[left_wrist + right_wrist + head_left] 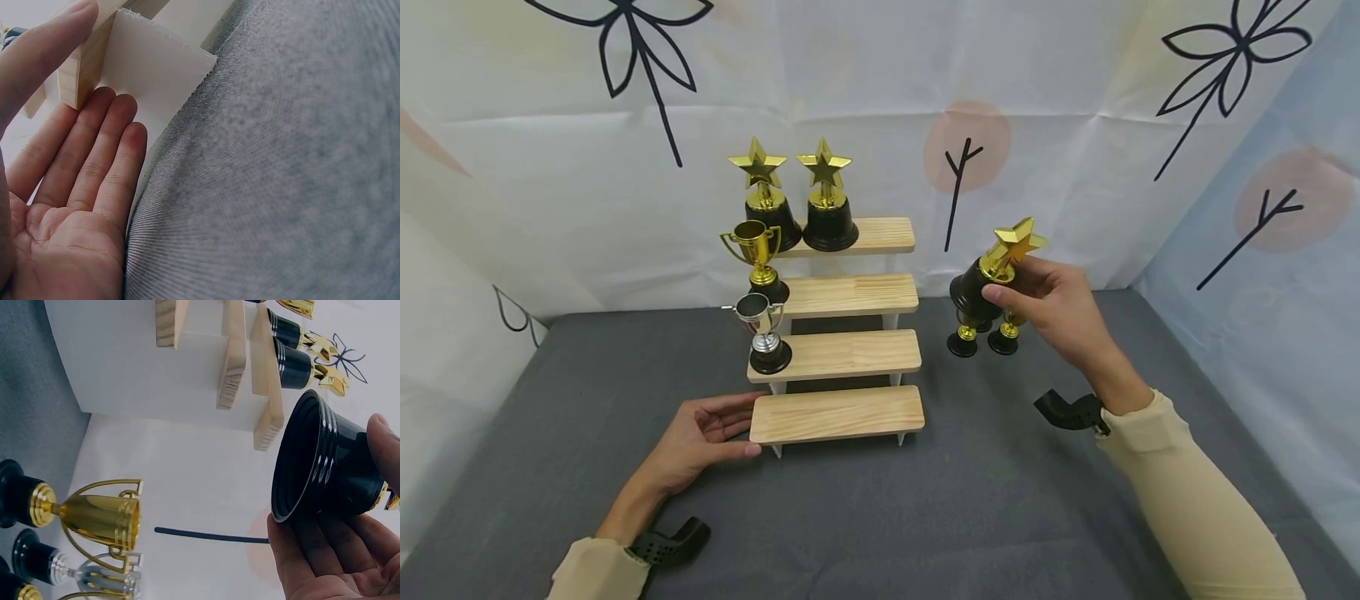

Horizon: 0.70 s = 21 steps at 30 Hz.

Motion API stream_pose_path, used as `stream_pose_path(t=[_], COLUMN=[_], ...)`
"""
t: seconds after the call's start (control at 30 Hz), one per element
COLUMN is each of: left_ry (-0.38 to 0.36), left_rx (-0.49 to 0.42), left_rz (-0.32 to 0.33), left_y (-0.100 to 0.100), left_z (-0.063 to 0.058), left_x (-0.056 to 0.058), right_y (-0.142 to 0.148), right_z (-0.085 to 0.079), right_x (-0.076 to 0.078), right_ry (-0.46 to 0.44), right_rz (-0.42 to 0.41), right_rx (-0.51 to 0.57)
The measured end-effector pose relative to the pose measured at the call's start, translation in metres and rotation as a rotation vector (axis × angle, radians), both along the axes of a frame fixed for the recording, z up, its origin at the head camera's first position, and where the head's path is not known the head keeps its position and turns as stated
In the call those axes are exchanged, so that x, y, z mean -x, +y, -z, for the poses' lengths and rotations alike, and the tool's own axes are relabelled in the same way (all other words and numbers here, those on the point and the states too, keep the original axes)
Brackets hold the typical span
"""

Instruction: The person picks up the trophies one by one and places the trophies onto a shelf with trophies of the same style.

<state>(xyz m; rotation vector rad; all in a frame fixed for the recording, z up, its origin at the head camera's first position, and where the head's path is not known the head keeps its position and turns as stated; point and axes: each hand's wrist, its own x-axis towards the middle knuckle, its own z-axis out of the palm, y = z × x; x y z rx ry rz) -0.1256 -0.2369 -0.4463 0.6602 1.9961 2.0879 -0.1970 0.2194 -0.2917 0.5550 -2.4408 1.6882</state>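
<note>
In the head view, my right hand [1060,304] holds a gold star trophy [997,265] by its black base, thumb on one side and fingers on the other. The trophy leans over in the air right of a stepped wooden display stand [838,415]; the right wrist view shows its hollow base [306,456]. My left hand [703,437] is at the left end of the stand's lowest step, its fingers [112,162] extended against the wood and white side support [147,72]. On the top step stand two star trophies [831,223], with a gold cup [756,242] and a silver cup [767,333] below.
Below the held trophy, small cup trophies stand on the grey cloth [985,500], partly hidden in the head view. The right wrist view shows a gold cup [103,515] and a silver one [42,557] among them. A printed white backdrop [865,67] rises behind the stand.
</note>
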Motion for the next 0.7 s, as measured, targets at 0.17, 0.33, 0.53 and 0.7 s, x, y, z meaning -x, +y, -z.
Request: stream_pose_path(t=[0.17,0.33,0.53,0.7], left_ry=[-0.005,-0.003,-0.007,0.005], left_rx=[0.002,-0.003,-0.009,-0.009], left_rz=[-0.004,-0.003,0.0,-0.002], left_y=[0.0,0.0,0.0,0.001], left_z=[0.0,0.0,0.0,0.001], left_x=[0.0,0.0,0.0,0.0], right_y=[-0.005,-0.014,-0.023,-0.029], right_z=[-0.005,-0.01,-0.018,-0.025], right_x=[0.008,0.015,0.023,0.034], right_ry=[-0.007,-0.016,0.021,0.042], right_rz=[0.014,-0.018,-0.037,-0.069], right_rx=[-0.066,-0.09,-0.099,-0.045])
